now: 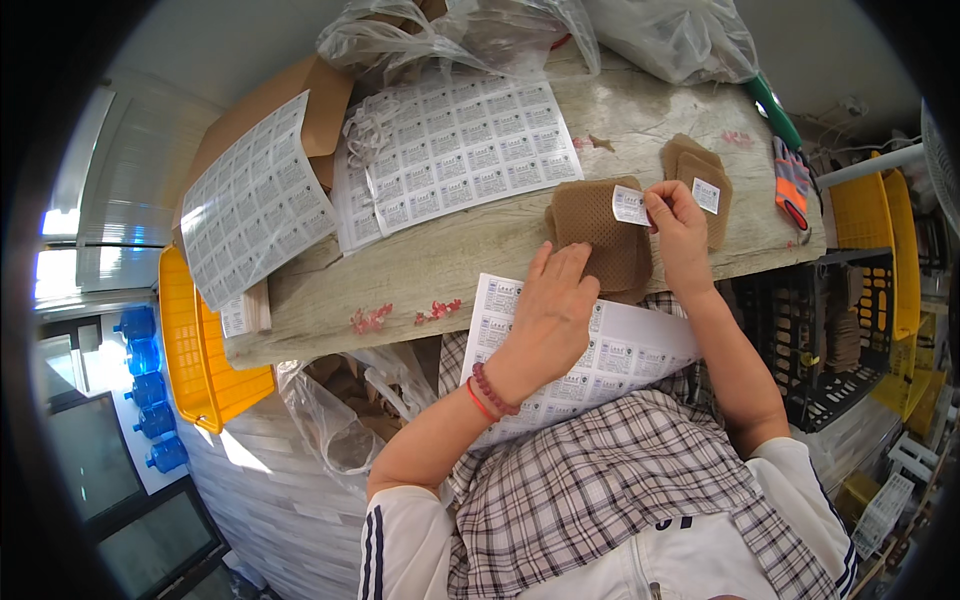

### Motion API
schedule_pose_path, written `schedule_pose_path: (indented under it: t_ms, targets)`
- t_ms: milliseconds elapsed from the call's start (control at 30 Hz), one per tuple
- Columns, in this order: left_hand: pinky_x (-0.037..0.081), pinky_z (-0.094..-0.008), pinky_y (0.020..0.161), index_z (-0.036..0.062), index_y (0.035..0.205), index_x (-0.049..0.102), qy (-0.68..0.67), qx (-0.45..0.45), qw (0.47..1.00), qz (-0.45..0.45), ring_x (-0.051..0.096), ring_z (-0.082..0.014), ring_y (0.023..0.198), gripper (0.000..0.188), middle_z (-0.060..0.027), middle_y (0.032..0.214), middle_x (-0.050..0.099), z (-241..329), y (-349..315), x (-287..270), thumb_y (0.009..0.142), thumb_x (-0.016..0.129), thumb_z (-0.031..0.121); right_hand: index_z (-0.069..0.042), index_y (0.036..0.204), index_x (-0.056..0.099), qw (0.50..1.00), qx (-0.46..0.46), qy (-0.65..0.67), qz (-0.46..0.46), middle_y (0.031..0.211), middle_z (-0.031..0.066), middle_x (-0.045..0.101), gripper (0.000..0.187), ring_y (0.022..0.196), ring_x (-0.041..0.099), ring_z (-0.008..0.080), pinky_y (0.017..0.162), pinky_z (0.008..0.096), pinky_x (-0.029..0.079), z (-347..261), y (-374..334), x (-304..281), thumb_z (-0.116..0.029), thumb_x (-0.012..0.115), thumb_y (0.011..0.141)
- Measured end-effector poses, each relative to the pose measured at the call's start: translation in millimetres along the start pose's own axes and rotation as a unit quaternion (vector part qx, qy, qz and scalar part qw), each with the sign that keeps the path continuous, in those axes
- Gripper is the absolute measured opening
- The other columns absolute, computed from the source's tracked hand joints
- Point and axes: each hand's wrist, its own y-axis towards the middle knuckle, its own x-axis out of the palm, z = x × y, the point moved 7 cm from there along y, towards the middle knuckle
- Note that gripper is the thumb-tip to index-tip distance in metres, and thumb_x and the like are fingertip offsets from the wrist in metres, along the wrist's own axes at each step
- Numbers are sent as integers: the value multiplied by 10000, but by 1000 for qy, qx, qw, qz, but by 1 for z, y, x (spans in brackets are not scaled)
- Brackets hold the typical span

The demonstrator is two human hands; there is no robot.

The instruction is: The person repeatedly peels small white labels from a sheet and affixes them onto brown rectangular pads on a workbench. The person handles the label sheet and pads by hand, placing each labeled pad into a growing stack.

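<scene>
Between the thumb and fingers of my right hand [678, 225] is a small white printed label [630, 205], held over a stack of brown perforated pads [598, 215]. My left hand [553, 310] lies flat with fingers stretched, their tips on the pads' near left edge. A sheet of printed labels [640, 345] rests on my lap beneath the left hand, some spots on it bare. To the right of the stack, a second pile of brown pads [690, 160] carries one white label [705, 195] on top.
More label sheets [460, 150] cover the table's left half, one draping over a cardboard box [320, 95]. Clear plastic bags [680, 40] lie at the back. An orange-and-grey glove [790, 185] sits at the right end. Yellow crates [195, 350] and a black crate [820, 330] flank the table.
</scene>
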Motion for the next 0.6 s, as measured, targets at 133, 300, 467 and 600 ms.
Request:
schedule_pose_path:
  t_ms: [133, 300, 467, 600]
  targets:
    - [312, -562, 1186, -46, 891, 615, 12, 17, 1000, -2, 517, -410, 1296, 132, -281, 1315, 574, 8, -1, 0, 769, 564, -43, -27, 1001, 610, 993, -55, -89, -50, 849, -36, 583, 45, 755, 499, 41, 688, 208, 437, -24, -5, 12, -61, 594, 1025]
    - [325, -552, 1181, -48, 899, 615, 3, 20, 1000, -2, 525, -398, 1298, 134, -266, 1319, 578, 9, -2, 3, 775, 562, -47, 3, 991, 617, 982, -91, -163, -22, 821, 75, 658, 71, 736, 614, 155, 692, 303, 512, -8, -12, 17, -63, 639, 975]
    - [341, -538, 1177, -50, 914, 615, 9, 25, 1000, 9, 527, -392, 1301, 149, -263, 1319, 579, 9, -1, 3, 778, 556, -55, -2, 1007, 620, 963, -124, -240, -1, 874, 155, 691, 82, 784, 680, 280, 729, 374, 536, -12, -15, 23, -72, 641, 969]
    - [342, -540, 1177, -54, 913, 611, -1, 22, 1000, 0, 527, -396, 1298, 148, -267, 1320, 574, 8, 0, 4, 776, 557, -60, -1, 1006, 616, 960, -129, -250, -2, 876, 153, 693, 88, 782, 680, 288, 721, 381, 535, -13, -16, 22, -73, 646, 966]
